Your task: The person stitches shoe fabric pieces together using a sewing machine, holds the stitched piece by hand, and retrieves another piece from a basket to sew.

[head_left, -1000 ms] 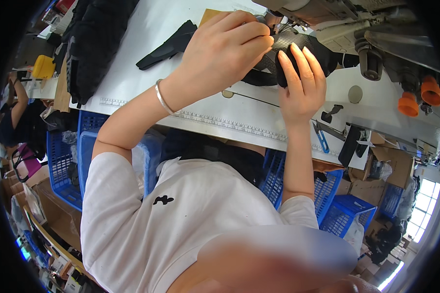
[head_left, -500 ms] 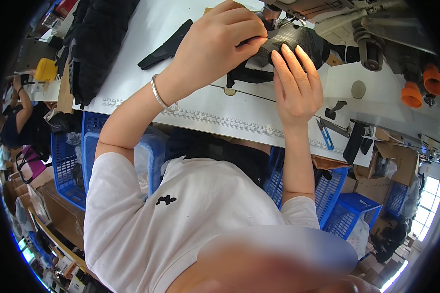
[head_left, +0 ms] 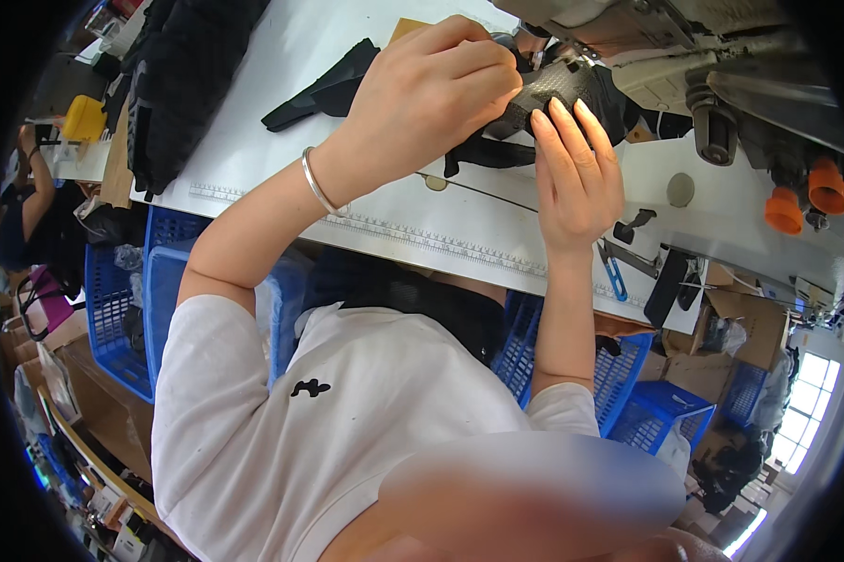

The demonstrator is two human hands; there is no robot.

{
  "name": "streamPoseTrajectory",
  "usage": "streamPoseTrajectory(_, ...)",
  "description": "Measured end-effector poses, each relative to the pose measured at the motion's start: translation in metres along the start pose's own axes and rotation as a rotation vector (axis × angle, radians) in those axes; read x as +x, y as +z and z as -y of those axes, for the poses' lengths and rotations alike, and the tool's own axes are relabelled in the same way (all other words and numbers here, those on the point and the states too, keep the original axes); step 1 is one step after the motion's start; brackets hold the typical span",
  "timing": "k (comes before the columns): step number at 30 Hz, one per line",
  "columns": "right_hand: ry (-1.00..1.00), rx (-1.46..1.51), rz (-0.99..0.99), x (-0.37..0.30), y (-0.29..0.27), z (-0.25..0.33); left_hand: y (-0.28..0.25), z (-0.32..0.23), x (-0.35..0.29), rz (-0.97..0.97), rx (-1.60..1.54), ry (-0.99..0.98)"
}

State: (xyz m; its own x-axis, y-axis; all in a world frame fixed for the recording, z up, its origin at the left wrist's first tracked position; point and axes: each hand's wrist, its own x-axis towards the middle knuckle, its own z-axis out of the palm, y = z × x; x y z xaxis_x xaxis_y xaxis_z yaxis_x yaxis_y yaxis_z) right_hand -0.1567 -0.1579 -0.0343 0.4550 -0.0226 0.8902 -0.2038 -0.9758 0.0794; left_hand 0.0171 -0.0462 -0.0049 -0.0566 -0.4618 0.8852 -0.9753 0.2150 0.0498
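One cloth (head_left: 546, 86), black with a shiny grey patterned part, lies on the white bench (head_left: 244, 155) near the needle end of the sewing machine (head_left: 619, 33). My left grip (head_left: 431, 108) is at the left side of the cloth, with the fingers bent inward; the thumb is hidden, so I cannot tell if it pinches the cloth. My right grip (head_left: 579, 192) is spread: its fingers are nearly straight, slightly apart, with the tips laid on the near part of the cloth. I wear a silver bangle (head_left: 317, 183) on the left wrist. To the left of it lies a black strip (head_left: 333, 89), and farther left is a black pile (head_left: 192, 94). A ruler (head_left: 441, 242) runs along the near edge of the bench. Blue snips (head_left: 614, 274) lie just beside my right forearm. Two orange caps (head_left: 827, 183) show at the right, near the machine.
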Motion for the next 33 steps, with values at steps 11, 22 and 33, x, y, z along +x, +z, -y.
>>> streamPoseTrajectory(11, -0.046, 0.021, 0.004, 0.007, 0.001, -0.016, -0.019, -0.017, 0.019, 0.113, 0.002, -0.096)
streamPoseTrajectory(22, -0.01, 0.201, 0.073, 0.015, 0.001, -0.047, -0.005, -0.037, 0.013, 0.059, 0.086, -0.213)
streamPoseTrajectory(33, 0.102, 0.424, 0.216, 0.026, 0.001, -0.068, 0.038, -0.038, 0.0, -0.207, 0.264, -0.159)
